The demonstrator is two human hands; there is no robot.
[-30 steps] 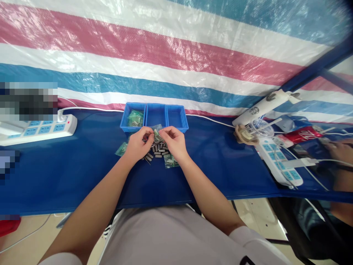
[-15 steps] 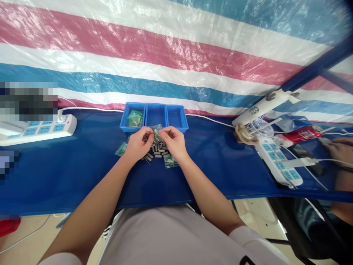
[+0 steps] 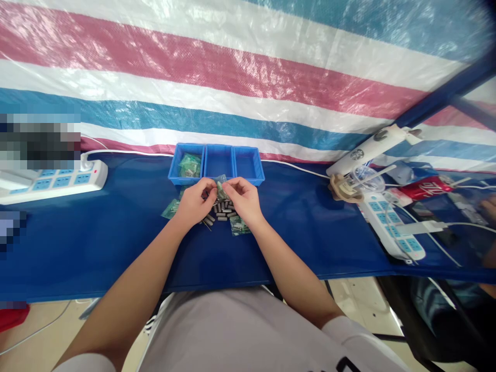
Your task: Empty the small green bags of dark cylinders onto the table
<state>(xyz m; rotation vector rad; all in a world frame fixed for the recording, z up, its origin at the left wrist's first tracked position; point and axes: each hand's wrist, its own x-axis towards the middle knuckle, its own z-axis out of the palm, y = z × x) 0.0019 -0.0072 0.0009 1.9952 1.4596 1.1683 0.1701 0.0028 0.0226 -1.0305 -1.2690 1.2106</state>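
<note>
Between my fingertips is a small clear plastic bag (image 3: 221, 189) with something pale inside. My left hand (image 3: 196, 202) pinches its left side, and my right hand (image 3: 245, 199) pinches its right side. Under and between the hands lies a pile of short metal cylinders (image 3: 223, 211). A green-tinted bag (image 3: 239, 226) rests below my right hand, and another green-tinted bag (image 3: 171, 208) lies left of my left wrist. Just behind the hands stands a blue three-compartment bin (image 3: 248, 181). Its left compartment holds green-tinted small bags (image 3: 190, 166).
White power strips stand at the left (image 3: 70, 181) and right (image 3: 393, 227) of the blue table (image 3: 116, 232). A white Starbucks-marked paper bag (image 3: 358, 152), a plastic cup (image 3: 366, 180) and a red can (image 3: 428, 188) are at the right. Another person's hand (image 3: 489, 209) shows at the right edge.
My hands stay almost where they were, still pinching the bag. At the right edge, the other person's hand has moved away to the right.
</note>
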